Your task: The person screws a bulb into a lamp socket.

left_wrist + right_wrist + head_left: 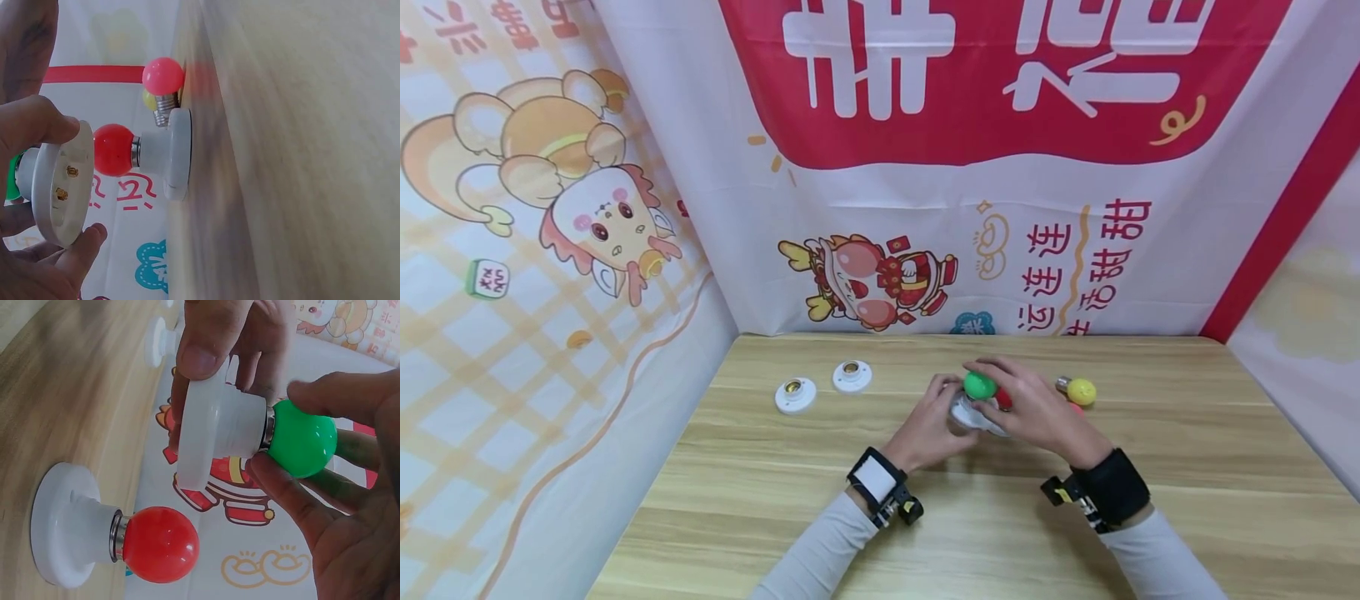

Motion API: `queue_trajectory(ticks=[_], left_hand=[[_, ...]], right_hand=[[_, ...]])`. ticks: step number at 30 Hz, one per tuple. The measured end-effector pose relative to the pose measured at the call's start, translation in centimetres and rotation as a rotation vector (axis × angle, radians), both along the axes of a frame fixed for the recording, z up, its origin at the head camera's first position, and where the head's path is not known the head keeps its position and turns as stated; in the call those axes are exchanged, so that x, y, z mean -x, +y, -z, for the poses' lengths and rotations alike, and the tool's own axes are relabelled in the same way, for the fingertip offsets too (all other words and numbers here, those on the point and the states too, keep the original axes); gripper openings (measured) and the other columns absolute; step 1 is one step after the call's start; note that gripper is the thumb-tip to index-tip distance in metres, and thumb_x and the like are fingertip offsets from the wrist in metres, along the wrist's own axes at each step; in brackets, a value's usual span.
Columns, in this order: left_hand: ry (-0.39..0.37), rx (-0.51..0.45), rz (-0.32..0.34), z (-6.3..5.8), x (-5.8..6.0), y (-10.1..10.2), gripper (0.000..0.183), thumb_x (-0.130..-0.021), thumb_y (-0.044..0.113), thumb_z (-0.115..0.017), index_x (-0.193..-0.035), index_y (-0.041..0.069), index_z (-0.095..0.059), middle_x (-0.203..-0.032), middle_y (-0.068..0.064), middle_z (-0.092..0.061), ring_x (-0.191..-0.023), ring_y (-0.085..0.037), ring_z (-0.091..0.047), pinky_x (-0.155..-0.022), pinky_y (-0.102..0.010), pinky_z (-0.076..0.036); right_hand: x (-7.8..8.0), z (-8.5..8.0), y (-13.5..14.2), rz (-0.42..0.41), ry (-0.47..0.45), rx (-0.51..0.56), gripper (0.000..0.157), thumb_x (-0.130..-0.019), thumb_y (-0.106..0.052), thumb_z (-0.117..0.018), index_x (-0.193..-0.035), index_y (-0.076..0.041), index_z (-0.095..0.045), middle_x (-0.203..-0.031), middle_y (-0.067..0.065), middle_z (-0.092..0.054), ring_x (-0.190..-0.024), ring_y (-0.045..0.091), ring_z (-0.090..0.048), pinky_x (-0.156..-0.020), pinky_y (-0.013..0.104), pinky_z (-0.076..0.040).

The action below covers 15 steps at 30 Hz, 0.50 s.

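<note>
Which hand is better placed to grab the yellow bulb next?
Probably the right hand: it is nearer the yellow bulb, though holding the green bulb. The left hand, farther away, grips the lamp holder.

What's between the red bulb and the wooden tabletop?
A white bulb socket holds the red bulb above the wooden tabletop, as the right wrist view shows.

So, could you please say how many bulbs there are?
4: green bulb in the held socket, red bulb in another socket on the table, yellow bulb and pink bulb farther right.
</note>
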State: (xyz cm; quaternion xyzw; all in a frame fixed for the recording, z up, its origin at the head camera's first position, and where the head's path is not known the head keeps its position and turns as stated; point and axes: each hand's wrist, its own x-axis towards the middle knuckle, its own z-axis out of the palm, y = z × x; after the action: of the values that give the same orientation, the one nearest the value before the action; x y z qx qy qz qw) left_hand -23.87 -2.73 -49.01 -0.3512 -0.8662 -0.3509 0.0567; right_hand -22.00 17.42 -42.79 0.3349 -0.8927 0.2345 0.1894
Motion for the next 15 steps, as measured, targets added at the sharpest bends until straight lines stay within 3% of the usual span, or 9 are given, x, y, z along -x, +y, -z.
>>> queue_trajectory(ticks=[6, 15], left_hand=[[-0.004, 0.008, -0.029, 0.34, 0.39, -0.39, 0.075, -0.080, 0.033, -0.076, -0.144, 0.016, -0.040, -0.140, -0.001, -0.038, -0.122, -0.012, -0.043, -0.103, -0.027, -0.042], [0.037, 0.127, -0.068, 0.73, 0.88, -0.90, 0.076, -0.076, 0.038, -0.078, -0.140, 0.012, -0.046, -0.139, -0.002, -0.043, -0.126, -0.016, -0.034, -0.105, -0.032, -0.040]], right_hand=[[-0.01, 0.06, -0.11, 0.015, -0.013, -0.005, 0.058, -0.081, -0.019, -0.074, -0.136, -0.017, -0.054, -0.134, 0.009, -0.055, -0.115, 0.023, -0.055, -0.085, 0.041, -0.056], [0.48, 0.69, -0.19, -0.016, -0.042, -0.019, 0.052, -0.080, -0.017, -0.078, -0.128, -0.013, -0.061, -0.125, 0.006, -0.061, -0.116, 0.020, -0.055, -0.092, 0.039, -0.053]])
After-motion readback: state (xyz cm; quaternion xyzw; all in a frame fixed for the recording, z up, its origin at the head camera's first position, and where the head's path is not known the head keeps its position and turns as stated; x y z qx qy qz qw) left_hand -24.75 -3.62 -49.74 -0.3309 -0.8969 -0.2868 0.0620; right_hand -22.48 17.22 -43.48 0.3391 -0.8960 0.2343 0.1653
